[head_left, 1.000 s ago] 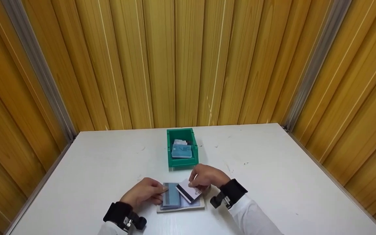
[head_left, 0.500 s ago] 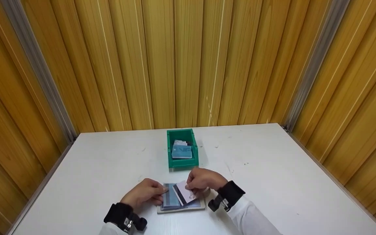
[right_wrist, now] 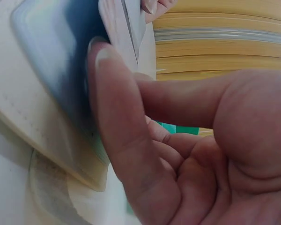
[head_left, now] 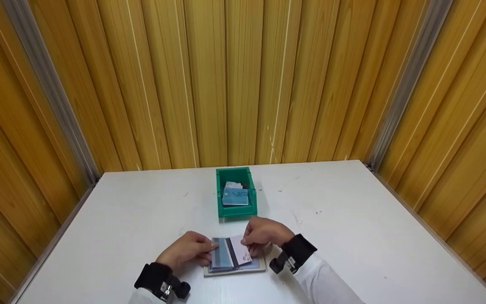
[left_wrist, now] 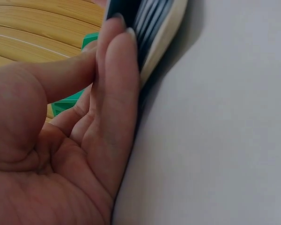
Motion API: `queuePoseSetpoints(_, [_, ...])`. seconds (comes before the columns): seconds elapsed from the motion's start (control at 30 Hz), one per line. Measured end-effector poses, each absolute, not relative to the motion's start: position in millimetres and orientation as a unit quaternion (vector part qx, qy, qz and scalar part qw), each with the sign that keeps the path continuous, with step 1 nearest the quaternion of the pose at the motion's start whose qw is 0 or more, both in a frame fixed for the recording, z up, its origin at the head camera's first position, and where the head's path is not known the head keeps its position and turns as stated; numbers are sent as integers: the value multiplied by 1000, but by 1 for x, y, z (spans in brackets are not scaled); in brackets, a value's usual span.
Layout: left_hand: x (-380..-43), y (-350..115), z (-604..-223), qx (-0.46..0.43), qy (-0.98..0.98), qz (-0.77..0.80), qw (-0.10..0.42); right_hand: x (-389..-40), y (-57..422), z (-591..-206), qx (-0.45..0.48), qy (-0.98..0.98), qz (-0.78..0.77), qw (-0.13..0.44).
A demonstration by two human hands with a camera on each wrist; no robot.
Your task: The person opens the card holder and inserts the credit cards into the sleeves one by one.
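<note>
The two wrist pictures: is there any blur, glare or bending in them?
Left wrist: the planked wall bows into curves, and the card holder casts a soft shadow on the white table. Right wrist: a pale sheen lies on the plastic sleeve, whose edges look softer than the creases of the right hand.

The white card (head_left: 238, 252), marked by a black stripe near its left edge and small print at lower right, stood slightly tilted, right beside the blue card (head_left: 222, 254). That one, striped lengthwise in grey, lay over the left part of the cream-edged card holder (head_left: 261, 265), whose sleeves were layered.
</note>
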State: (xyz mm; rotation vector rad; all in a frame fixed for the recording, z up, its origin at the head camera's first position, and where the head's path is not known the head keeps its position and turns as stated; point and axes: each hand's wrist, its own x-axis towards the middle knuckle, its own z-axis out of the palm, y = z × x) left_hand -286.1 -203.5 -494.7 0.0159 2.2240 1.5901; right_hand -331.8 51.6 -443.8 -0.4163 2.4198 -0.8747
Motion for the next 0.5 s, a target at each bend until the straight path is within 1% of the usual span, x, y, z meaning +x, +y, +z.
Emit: queuePoseSetpoints(0.5, [-286,-206,-496,22,787,581,207,-331,48,-448,-158,894,-335,254])
